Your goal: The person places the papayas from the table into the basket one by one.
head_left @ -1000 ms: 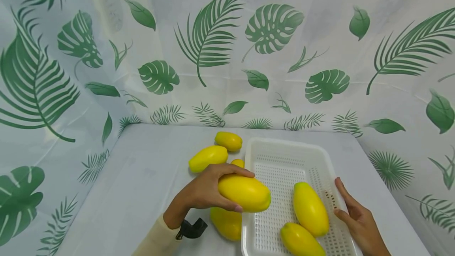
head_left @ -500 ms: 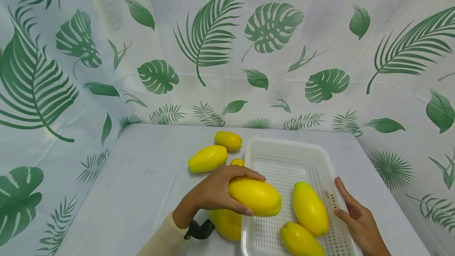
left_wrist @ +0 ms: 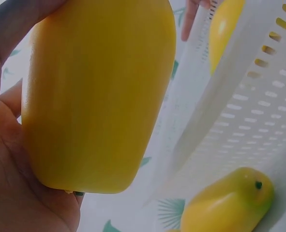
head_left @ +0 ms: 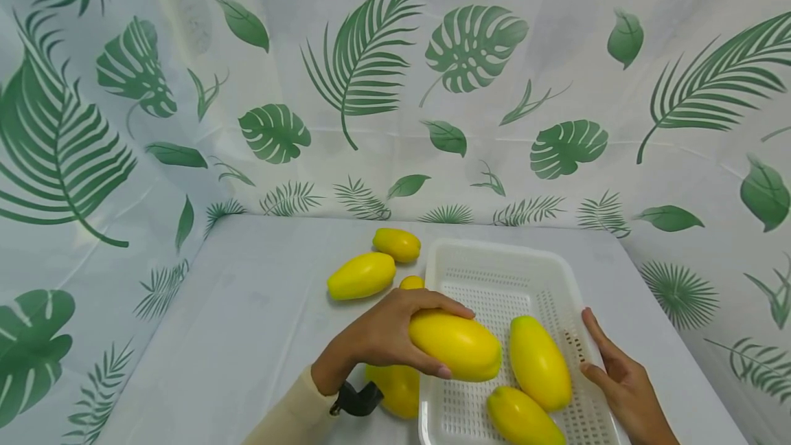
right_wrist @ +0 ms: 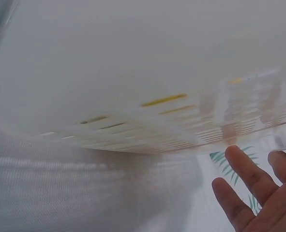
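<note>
In the head view my left hand (head_left: pixel 389 332) grips a yellow papaya (head_left: pixel 457 345) from its left side, thumb below and fingers over the top. This papaya (left_wrist: pixel 99 96) fills much of the left wrist view. It hangs over the left part of a white plastic basket (head_left: pixel 500 250) with a perforated floor and walls. Two more papayas lie in the basket, one larger (head_left: pixel 540 362) and one nearer the front (head_left: pixel 524 417). My right hand (head_left: pixel 630 390) holds the basket's right rim, with the thumb at the inner side and other fingers outside.
Left of the basket, several yellow fruits lie on the white table (head_left: pixel 235 335): one at the back (head_left: pixel 397 245), a longer one (head_left: pixel 361 276), a partly hidden one (head_left: pixel 412 282) and a large one (head_left: pixel 395 390) beneath my left wrist. A leaf-patterned sheet (head_left: pixel 383 177) surrounds the table.
My left hand has carried its papaya to the right, from over the basket's left rim to farther above the inside. The basket and right hand have stayed in place.
</note>
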Action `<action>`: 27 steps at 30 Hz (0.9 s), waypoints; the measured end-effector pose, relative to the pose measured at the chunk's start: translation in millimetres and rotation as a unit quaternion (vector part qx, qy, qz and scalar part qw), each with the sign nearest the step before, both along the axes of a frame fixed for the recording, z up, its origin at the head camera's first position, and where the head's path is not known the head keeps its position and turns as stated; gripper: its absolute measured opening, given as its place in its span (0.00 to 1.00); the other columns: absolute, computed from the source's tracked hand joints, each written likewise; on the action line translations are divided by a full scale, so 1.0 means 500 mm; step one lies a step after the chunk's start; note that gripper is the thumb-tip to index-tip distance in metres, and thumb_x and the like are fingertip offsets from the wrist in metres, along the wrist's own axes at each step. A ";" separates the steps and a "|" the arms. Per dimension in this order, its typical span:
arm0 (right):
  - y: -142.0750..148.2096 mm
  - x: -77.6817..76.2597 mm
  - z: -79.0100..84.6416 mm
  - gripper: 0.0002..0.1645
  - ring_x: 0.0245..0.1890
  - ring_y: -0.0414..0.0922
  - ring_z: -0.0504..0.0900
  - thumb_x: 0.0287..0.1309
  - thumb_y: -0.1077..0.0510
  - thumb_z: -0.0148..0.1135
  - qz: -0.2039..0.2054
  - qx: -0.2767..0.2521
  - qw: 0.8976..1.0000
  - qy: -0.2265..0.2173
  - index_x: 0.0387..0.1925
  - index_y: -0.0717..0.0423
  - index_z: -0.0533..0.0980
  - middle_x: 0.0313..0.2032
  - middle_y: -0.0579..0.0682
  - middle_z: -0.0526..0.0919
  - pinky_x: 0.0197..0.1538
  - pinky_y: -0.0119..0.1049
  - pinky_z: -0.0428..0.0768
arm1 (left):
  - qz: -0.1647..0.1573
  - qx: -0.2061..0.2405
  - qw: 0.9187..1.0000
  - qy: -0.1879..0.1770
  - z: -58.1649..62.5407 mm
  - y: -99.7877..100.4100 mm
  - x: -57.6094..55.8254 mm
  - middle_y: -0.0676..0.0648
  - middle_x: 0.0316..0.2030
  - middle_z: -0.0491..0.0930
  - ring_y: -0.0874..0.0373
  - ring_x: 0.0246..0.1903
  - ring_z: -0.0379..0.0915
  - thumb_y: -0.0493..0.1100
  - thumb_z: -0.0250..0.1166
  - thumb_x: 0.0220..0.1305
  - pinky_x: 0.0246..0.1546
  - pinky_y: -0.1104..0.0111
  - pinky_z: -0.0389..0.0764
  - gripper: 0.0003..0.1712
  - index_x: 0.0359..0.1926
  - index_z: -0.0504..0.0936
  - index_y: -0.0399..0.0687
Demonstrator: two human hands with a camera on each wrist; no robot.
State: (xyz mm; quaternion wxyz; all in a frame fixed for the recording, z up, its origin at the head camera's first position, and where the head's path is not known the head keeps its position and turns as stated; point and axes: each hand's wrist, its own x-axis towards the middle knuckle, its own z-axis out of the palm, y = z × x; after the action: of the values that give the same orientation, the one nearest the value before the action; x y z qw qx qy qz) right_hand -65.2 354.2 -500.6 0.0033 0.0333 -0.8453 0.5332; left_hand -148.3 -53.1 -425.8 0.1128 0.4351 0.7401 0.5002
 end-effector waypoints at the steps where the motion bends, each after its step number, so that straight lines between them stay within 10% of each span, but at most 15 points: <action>1: 0.000 0.001 0.000 0.44 0.69 0.10 0.56 0.78 0.64 0.56 0.000 0.000 1.000 0.001 0.85 0.45 0.49 0.85 0.34 0.43 0.57 0.08 0.69 | -0.002 0.001 1.000 0.001 -0.001 0.002 0.000 0.67 0.63 0.82 0.71 0.60 0.78 0.54 0.84 0.54 0.61 0.71 0.81 0.40 0.68 0.80 0.69; 27: -0.001 0.002 0.002 0.43 0.75 0.14 0.55 0.75 0.66 0.60 -0.011 -0.011 0.999 0.032 0.84 0.51 0.54 0.84 0.36 0.50 0.61 0.08 0.67 | -0.027 0.012 1.000 -0.005 -0.032 0.066 0.001 0.65 0.64 0.82 0.72 0.59 0.78 0.52 0.83 0.57 0.60 0.73 0.81 0.38 0.69 0.80 0.64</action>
State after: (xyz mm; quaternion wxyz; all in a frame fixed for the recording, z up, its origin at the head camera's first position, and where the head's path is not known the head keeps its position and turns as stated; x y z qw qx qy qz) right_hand -64.3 353.8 -499.7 0.0365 0.0415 -0.8392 0.5410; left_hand -147.7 -19.9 -442.0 0.1250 0.4537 0.7211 0.5084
